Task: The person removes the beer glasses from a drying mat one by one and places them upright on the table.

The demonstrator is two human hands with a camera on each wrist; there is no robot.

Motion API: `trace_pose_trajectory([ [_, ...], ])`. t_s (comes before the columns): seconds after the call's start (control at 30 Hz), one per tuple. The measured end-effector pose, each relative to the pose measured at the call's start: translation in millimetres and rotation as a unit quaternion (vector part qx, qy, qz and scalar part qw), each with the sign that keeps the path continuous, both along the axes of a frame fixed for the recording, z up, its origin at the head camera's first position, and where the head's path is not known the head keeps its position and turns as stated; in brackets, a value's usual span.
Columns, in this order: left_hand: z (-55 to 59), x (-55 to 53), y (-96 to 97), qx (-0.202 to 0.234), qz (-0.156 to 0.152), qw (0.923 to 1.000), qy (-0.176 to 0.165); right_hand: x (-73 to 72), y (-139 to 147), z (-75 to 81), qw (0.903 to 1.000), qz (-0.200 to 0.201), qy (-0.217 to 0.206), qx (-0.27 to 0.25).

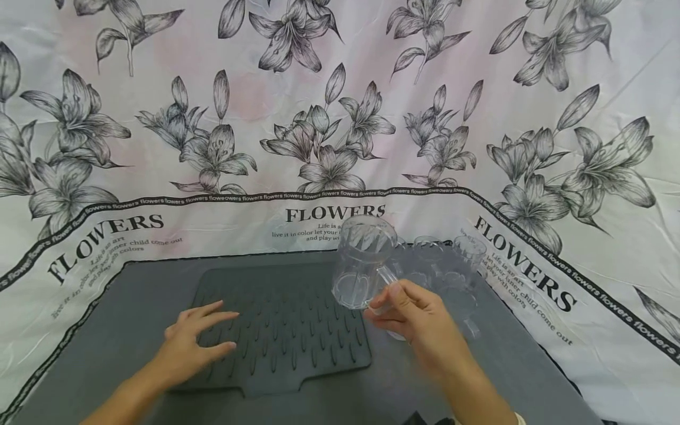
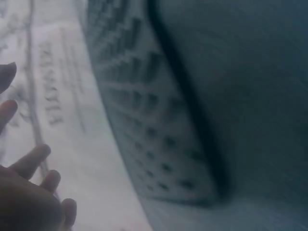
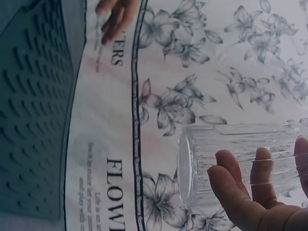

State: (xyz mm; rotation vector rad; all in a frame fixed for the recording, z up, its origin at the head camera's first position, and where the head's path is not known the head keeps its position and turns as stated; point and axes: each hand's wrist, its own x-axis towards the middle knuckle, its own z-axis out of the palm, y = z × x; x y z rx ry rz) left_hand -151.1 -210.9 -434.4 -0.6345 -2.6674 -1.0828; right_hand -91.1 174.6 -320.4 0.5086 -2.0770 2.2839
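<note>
A clear mug (image 1: 363, 260) is held up by its handle in my right hand (image 1: 419, 319), above the right side of a dark drying mat (image 1: 276, 324) with raised ridges. In the right wrist view the mug (image 3: 236, 161) appears sideways, with the right hand's fingers (image 3: 228, 185) bent about the handle side. Over the mat's left part hovers my left hand (image 1: 196, 339), its fingers spread and holding nothing. The left wrist view shows those fingers (image 2: 31, 161) apart from the mat (image 2: 159, 120).
Several more clear mugs (image 1: 459, 283) stand at the back right of the grey table (image 1: 414, 383), partly behind the held mug. A white flower-printed cloth (image 1: 239, 224) rises along the table's back and sides. Something black (image 1: 417, 419) shows at the front edge.
</note>
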Motion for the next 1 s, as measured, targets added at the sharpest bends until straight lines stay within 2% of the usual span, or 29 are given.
trace_pose_trajectory([
  [0.1, -10.6, 1.4, -19.7, -0.019, 0.012, 0.9997, -0.005, -2.3, 13, 1.9, 0.9999, 0.004, 0.011, 0.006],
  [0.23, -23.4, 3.0, -39.3, -0.027, 0.028, 0.9986, -0.036, -3.4, 29, 3.9, 0.9997, 0.004, 0.023, 0.010],
  [0.33, -32.1, 1.2, -49.7, -0.035, 0.042, 0.9968, -0.059, -4.0, 40, 5.9, 0.9996, -0.004, 0.026, 0.012],
  [0.53, -50.5, -2.2, -64.6, -0.063, 0.069, 0.9921, -0.083, -5.1, 61, 8.1, 0.9997, -0.009, 0.024, 0.002],
  [0.73, -62.0, -3.1, -71.0, -0.068, 0.063, 0.9872, -0.130, -4.7, 85, 7.1, 0.9996, -0.006, 0.029, -0.006],
  [1.0, -66.4, -4.0, -78.6, -0.104, 0.051, 0.9823, -0.147, -3.1, 109, 4.5, 0.9980, 0.002, 0.048, -0.041],
])
